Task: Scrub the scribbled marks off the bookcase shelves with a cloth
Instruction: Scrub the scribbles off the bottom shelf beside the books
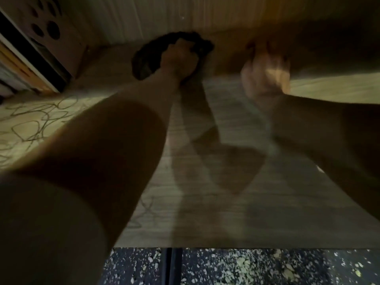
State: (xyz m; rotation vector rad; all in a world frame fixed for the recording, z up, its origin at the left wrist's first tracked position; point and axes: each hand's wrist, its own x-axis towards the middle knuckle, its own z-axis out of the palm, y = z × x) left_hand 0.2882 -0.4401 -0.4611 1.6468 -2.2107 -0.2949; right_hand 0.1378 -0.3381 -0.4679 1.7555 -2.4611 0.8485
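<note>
Your left hand point(178, 58) bunches the dark cloth point(156, 52) against the shelf's point(216, 182) back edge at 12 o'clock. Right hand point(265, 76) blurred; finger state indeterminable. Scribbles point(39, 122) at 9 o'clock; books point(26, 64) bound 10 o'clock.

Right hand point(266, 74) smeared by motion blur, finger pose unclear, books point(18, 66) cut off at left edge

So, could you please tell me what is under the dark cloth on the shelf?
The shelf lies under the dark cloth, which the left hand grips. Any scribbles beneath it are covered and cannot be seen.
</note>
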